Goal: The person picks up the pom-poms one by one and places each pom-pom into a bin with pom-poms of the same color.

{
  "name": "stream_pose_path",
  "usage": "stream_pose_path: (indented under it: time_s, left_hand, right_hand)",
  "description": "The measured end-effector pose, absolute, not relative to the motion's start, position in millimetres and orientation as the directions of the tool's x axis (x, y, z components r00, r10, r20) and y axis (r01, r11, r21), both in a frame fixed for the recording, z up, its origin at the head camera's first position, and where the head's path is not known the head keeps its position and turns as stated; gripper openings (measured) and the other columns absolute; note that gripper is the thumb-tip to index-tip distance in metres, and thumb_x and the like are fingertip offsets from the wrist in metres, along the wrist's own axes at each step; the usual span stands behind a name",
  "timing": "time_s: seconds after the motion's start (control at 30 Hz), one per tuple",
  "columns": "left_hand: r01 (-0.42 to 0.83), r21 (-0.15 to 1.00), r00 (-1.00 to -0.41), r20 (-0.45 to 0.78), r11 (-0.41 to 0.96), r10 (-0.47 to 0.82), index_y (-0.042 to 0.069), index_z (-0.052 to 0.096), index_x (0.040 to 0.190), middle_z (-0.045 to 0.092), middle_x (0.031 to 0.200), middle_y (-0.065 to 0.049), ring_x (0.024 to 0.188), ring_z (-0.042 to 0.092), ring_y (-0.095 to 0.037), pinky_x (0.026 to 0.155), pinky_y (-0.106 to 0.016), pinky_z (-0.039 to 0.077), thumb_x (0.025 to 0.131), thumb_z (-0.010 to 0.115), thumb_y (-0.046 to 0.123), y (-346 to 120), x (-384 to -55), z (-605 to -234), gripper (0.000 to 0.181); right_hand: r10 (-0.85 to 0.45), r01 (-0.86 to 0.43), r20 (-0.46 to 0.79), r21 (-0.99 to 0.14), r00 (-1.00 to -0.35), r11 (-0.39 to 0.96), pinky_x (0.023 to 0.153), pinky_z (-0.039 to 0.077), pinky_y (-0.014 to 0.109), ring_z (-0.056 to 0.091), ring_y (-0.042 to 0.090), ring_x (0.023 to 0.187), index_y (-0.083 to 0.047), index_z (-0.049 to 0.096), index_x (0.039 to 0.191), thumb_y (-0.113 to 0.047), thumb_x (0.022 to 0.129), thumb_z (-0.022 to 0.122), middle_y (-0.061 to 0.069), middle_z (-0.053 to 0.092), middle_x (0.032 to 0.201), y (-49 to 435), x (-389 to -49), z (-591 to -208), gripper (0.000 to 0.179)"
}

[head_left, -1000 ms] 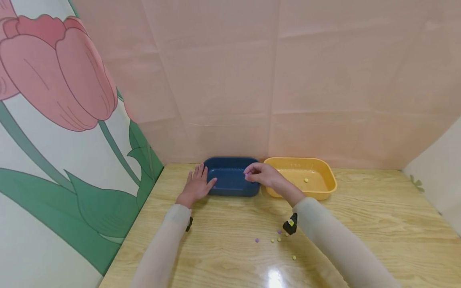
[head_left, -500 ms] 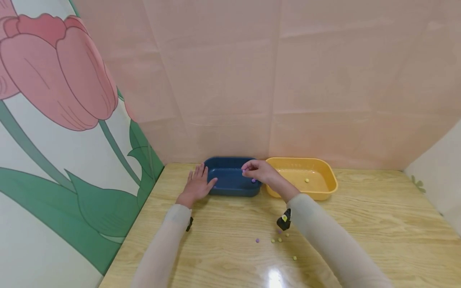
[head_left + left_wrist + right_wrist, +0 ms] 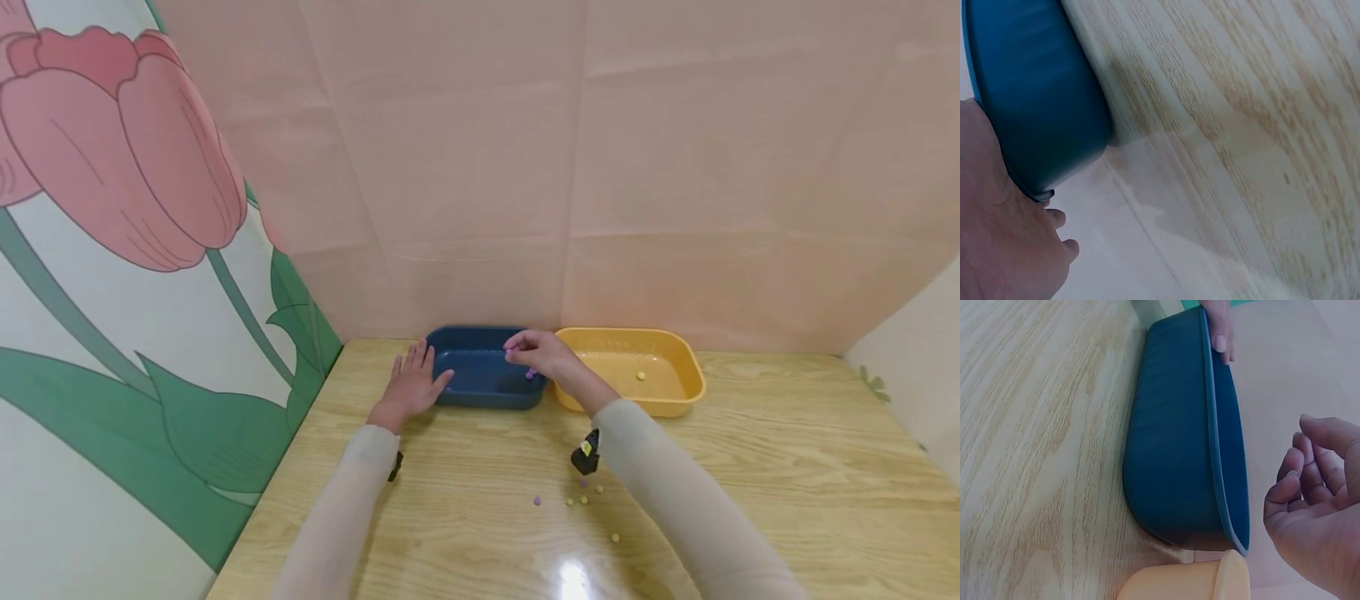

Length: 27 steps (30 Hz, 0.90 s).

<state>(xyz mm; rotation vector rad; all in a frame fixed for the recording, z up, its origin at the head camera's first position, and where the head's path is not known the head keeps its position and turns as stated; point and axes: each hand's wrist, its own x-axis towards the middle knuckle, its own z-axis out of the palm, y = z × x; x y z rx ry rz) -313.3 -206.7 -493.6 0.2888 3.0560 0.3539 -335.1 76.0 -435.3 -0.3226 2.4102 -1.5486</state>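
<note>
My left hand (image 3: pixel 411 387) rests with spread, straight fingers on the left end of the blue tray (image 3: pixel 480 399). In the left wrist view it lies against the rim of that tray (image 3: pixel 1035 87). Over the tray's right end, my right hand (image 3: pixel 546 357) pinches a small purple ball (image 3: pixel 508 350) between thumb and fingertips. The right wrist view shows my right hand (image 3: pixel 1316 506) with curled fingers above the rim; the ball is hidden there. Below the hand, small purple balls (image 3: pixel 529 376) lie inside the blue tray.
A yellow tray (image 3: pixel 628 407) stands to the right, close beside the blue one, with a yellow ball (image 3: pixel 641 377) in it. Several yellow balls (image 3: pixel 584 500) and purple balls (image 3: pixel 537 501) lie loose on the wooden table (image 3: pixel 465 517). A pink sheet (image 3: pixel 465 208) hangs behind the trays.
My right hand has shifted slightly left and up over the blue tray. Purple balls have dropped into its right end. The left hand has stayed in place.
</note>
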Motion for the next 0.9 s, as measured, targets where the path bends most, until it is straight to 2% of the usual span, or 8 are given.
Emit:
stream_pose_path:
  time_s: [0.17, 0.23, 0.33, 0.67, 0.77, 0.9]
  left_hand:
    - [0.176, 0.232, -0.981, -0.033, 0.957, 0.189, 0.005, 0.009, 0.163, -0.003, 0.17, -0.015, 0.157, -0.002, -0.034, 0.124, -0.054, -0.001, 0.106, 0.021, 0.062, -206, -314, -494, 0.081]
    - [0.177, 0.235, -0.981, -0.032, 0.956, 0.19, 0.005, 0.009, 0.163, -0.003, 0.17, -0.015, 0.157, -0.002, -0.034, 0.124, -0.054, -0.001, 0.106, 0.021, 0.061, -206, -314, -494, 0.081]
    - [0.18, 0.242, -0.981, -0.031, 0.953, 0.193, 0.005, 0.009, 0.163, -0.002, 0.17, -0.015, 0.157, -0.001, -0.034, 0.124, -0.054, -0.001, 0.107, 0.022, 0.061, -207, -313, -494, 0.081]
    - [0.174, 0.229, -0.982, -0.035, 0.958, 0.186, 0.005, 0.009, 0.163, -0.002, 0.17, -0.015, 0.157, -0.002, -0.033, 0.125, -0.054, -0.002, 0.106, 0.02, 0.062, -206, -312, -492, 0.082]
    - [0.175, 0.225, -0.982, -0.031, 0.958, 0.187, 0.004, 0.01, 0.163, -0.001, 0.17, -0.015, 0.157, -0.001, -0.033, 0.125, -0.054, -0.001, 0.106, 0.02, 0.062, -205, -312, -492, 0.081]
    - [0.18, 0.231, -0.981, -0.024, 0.956, 0.19, 0.004, 0.01, 0.163, 0.0, 0.17, -0.016, 0.157, -0.001, -0.033, 0.124, -0.054, -0.001, 0.107, 0.021, 0.061, -205, -312, -491, 0.081]
  right_hand:
    - [-0.312, -0.015, -0.118, -0.92, -0.943, 0.392, 0.085, 0.056, 0.047, 0.057, 0.043, 0.114, -0.004, 0.067, 0.125, -0.022, 0.097, 0.071, 0.009, 0.067, 0.113, 75, -337, -437, 0.034]
    - [-0.312, -0.006, -0.123, -0.924, -0.942, 0.383, 0.092, 0.053, 0.054, 0.055, 0.044, 0.116, -0.003, 0.066, 0.127, -0.023, 0.098, 0.07, 0.009, 0.068, 0.115, 75, -338, -438, 0.035]
    - [-0.311, 0.0, -0.127, -0.926, -0.942, 0.379, 0.095, 0.05, 0.058, 0.055, 0.043, 0.118, -0.003, 0.066, 0.127, -0.023, 0.099, 0.069, 0.009, 0.068, 0.118, 76, -340, -440, 0.035]
    - [-0.283, -0.003, -0.112, -0.926, -0.953, 0.377, 0.094, 0.051, 0.059, 0.057, 0.04, 0.114, -0.01, 0.07, 0.117, -0.023, 0.097, 0.071, 0.009, 0.068, 0.114, 75, -344, -443, 0.024]
    - [-0.278, -0.023, -0.089, -0.927, -0.956, 0.375, 0.091, 0.052, 0.059, 0.06, 0.037, 0.112, -0.01, 0.069, 0.122, -0.019, 0.097, 0.071, 0.01, 0.068, 0.114, 73, -345, -444, 0.026]
    - [-0.282, -0.051, -0.057, -0.931, -0.958, 0.362, 0.087, 0.054, 0.059, 0.062, 0.034, 0.11, -0.01, 0.063, 0.132, -0.014, 0.097, 0.07, 0.013, 0.066, 0.122, 73, -347, -445, 0.036]
